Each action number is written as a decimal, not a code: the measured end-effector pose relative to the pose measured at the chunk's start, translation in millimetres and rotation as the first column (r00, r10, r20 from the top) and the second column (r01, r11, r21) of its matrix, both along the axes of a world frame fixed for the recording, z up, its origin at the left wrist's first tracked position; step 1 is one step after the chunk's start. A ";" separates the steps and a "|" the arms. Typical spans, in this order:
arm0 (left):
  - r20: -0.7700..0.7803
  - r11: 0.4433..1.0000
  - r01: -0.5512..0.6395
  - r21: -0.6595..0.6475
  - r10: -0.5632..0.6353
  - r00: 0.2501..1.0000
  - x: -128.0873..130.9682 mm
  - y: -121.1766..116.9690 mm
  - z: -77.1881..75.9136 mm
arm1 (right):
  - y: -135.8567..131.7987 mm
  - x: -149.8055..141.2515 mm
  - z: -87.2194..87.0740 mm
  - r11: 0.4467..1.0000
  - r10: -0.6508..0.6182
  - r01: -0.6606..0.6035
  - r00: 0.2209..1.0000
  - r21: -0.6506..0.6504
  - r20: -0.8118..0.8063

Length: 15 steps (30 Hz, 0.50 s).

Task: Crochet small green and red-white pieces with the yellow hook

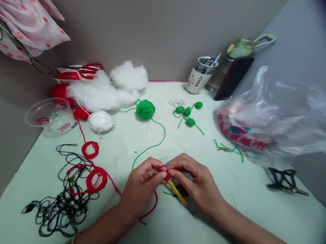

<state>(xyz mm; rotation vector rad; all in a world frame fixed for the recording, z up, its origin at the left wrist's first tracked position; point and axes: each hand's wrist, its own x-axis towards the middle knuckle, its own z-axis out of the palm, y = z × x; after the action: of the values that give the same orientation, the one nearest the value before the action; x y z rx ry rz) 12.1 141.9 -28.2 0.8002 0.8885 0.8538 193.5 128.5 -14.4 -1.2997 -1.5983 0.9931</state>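
My left hand [146,181] pinches a small red yarn piece [168,175] between thumb and fingers. From the other side, my right hand [197,180] grips the same piece with thumb and forefinger, so both hands meet fingertip to fingertip. Just below them a yellow-handled crochet hook [177,194] points down to the right; I cannot tell whether it touches the red piece. Red yarn [156,202] loops beneath my left hand. A small dark object [181,191] lies behind the hook, partly hidden.
Left are red yarn coils [96,179] and tangled black cord [61,211]. White stuffing [101,92], a white yarn ball [100,121], a green yarn ball [145,109] and several small green balls [190,122] lie farther back. A plastic bag [283,119] and black claw clip [285,181] are right.
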 end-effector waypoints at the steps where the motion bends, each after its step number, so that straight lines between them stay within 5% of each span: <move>1: 0.002 1.000 -0.004 -0.008 0.004 1.000 0.3 -0.1 0.2 | 0.2 -0.5 -0.1 0.999 -0.017 0.016 0.999 -0.036 -0.030; 11: -0.059 0.998 -0.014 -0.060 0.010 0.998 -0.3 0.9 2.1 | 2.1 -4.4 1.6 0.926 -0.142 0.042 0.959 -0.375 -0.244; 15: -0.041 0.999 0.015 -0.045 -0.017 0.999 -0.2 0.4 0.0 | 1.7 -4.1 2.1 0.919 -0.120 0.008 0.958 -0.394 -0.259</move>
<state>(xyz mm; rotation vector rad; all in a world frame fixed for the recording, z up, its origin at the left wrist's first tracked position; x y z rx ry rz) 11.9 142.3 -28.2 0.7877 0.9333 0.8037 189.4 130.2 -12.3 -1.3882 -1.1702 1.4371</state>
